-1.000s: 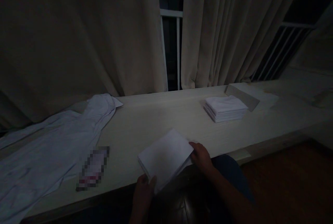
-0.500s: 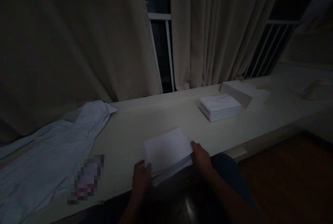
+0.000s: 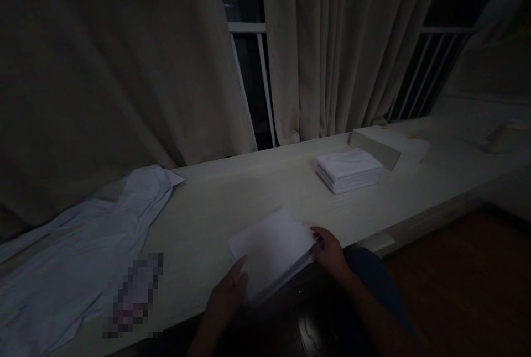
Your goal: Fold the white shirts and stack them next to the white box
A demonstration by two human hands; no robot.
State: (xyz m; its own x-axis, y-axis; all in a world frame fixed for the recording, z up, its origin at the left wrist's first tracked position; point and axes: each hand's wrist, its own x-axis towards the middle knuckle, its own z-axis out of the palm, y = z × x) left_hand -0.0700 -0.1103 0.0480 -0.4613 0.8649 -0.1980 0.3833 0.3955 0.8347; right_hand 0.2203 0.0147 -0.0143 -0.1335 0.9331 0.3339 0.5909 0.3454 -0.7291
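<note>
- my left hand (image 3: 226, 296) and my right hand (image 3: 329, 249) hold a folded white cloth (image 3: 271, 249) at the near edge of the counter (image 3: 232, 202), one hand at each side of it.
- the fingers of my left hand lie fairly straight and close together, resting flat against the cloth's near left corner; whether the thumb is tucked under the layers i cannot tell in this dim light.
- the fingers of my right hand curl around the cloth's right corner and pinch its layers there.
- to do this well, i judge i need to line the edges up before pressing, keep the right pinch firm so the layers do not slide, and smooth with the flat of the left hand.
- the near part of the cloth hangs just past the counter's edge, so i judge it could slip off unless most of it lies on the surface.
- the cloth looks like a neat, flat white rectangle, turned at an angle, with several thin layers showing along its near right edge.
- a stack of folded cloths (image 3: 348, 169) sits well apart to the right, just beside a pale box (image 3: 384, 144).
- a loose white sheet (image 3: 74, 246) lies spread on the left, under the curtains (image 3: 116, 64).
</note>
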